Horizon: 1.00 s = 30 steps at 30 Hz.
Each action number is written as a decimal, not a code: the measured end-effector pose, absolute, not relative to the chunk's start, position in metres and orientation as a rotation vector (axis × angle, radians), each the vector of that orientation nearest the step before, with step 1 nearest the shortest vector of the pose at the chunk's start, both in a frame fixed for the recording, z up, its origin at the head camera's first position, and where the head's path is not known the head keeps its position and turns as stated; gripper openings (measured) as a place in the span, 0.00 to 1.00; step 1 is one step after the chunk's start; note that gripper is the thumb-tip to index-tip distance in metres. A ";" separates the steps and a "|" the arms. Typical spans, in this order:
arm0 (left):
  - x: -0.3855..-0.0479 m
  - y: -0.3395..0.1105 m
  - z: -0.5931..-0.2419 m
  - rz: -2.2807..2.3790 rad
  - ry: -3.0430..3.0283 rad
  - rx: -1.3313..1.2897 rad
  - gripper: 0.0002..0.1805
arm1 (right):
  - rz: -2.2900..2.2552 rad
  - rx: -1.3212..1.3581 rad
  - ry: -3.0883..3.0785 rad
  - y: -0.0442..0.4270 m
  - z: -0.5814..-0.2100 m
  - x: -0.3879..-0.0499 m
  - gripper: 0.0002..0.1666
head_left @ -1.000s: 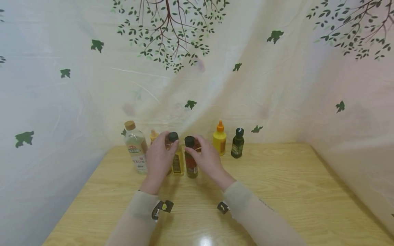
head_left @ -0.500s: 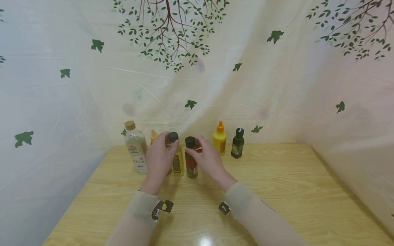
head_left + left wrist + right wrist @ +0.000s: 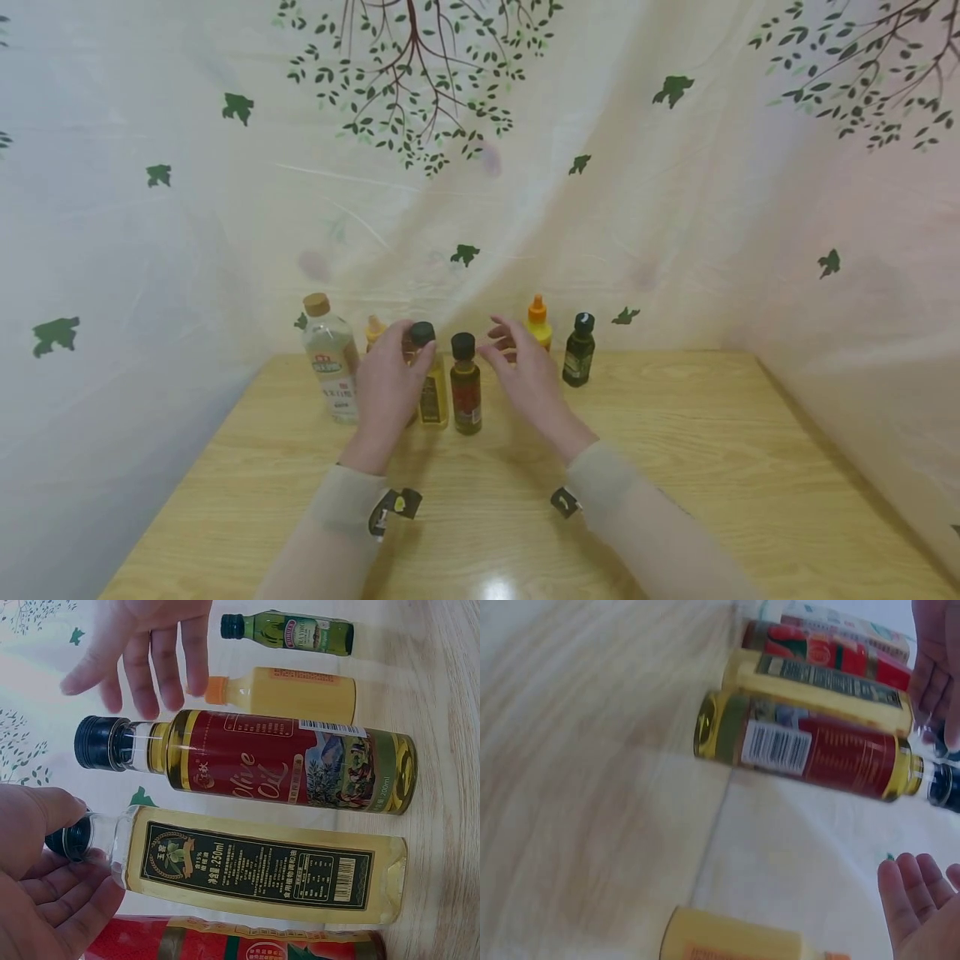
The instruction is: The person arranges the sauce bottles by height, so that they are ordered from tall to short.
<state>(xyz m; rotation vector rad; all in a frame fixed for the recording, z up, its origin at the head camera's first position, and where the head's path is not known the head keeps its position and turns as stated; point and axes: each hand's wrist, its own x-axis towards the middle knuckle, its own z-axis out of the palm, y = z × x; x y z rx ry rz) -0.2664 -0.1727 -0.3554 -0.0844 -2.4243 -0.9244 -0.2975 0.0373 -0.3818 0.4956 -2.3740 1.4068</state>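
My left hand (image 3: 390, 383) pinches a clear square bottle of pale oil (image 3: 270, 862) at its neck and dark cap, thumb on one side and fingers on the other. Right beside it stands a round olive oil bottle (image 3: 467, 392) with a red label and black cap, upright on the table. A small gap separates that bottle from my right hand (image 3: 528, 371), whose fingers are loosely spread and hold nothing. Behind the right hand, a yellow squeeze bottle (image 3: 300, 694) with an orange nozzle is partly hidden in the head view.
To the left stands a tall clear bottle (image 3: 330, 367) with a tan cap. A red-labelled bottle (image 3: 202, 941) with a tan nozzle is mostly behind the left hand. A small dark green bottle (image 3: 578, 354) stands at the right on the wooden table (image 3: 675, 433), before a printed curtain.
My right hand has let go of the olive oil bottle and moved right, partly covering the yellow squeeze bottle. My left hand stays on the pale oil bottle.
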 end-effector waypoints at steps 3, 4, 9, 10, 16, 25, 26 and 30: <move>-0.266 -0.174 -0.355 -0.936 -2.425 -0.086 0.28 | 1.376 0.486 -2.360 0.047 -0.379 -0.302 0.34; -0.266 -0.174 -0.355 -0.937 -2.427 -0.086 0.28 | 1.366 0.478 -2.362 0.050 -0.378 -0.304 0.34; -0.268 -0.175 -0.355 -0.944 -2.442 -0.084 0.26 | 1.285 0.392 -2.390 0.070 -0.373 -0.317 0.38; -0.268 -0.175 -0.355 -0.944 -2.444 -0.082 0.26 | 1.273 0.372 -2.394 0.073 -0.372 -0.319 0.39; -0.270 -0.174 -0.356 -0.946 -2.442 -0.074 0.25 | 1.200 0.302 -2.414 0.093 -0.368 -0.335 0.39; -0.269 -0.174 -0.356 -0.928 -2.421 -0.110 0.25 | 1.127 0.273 -2.506 0.106 -0.366 -0.346 0.45; -0.269 -0.174 -0.356 -0.925 -2.420 -0.111 0.25 | 1.122 0.271 -2.517 0.106 -0.366 -0.347 0.46; -0.268 -0.174 -0.356 -0.924 -2.417 -0.109 0.24 | 1.106 0.266 -2.562 0.105 -0.366 -0.352 0.47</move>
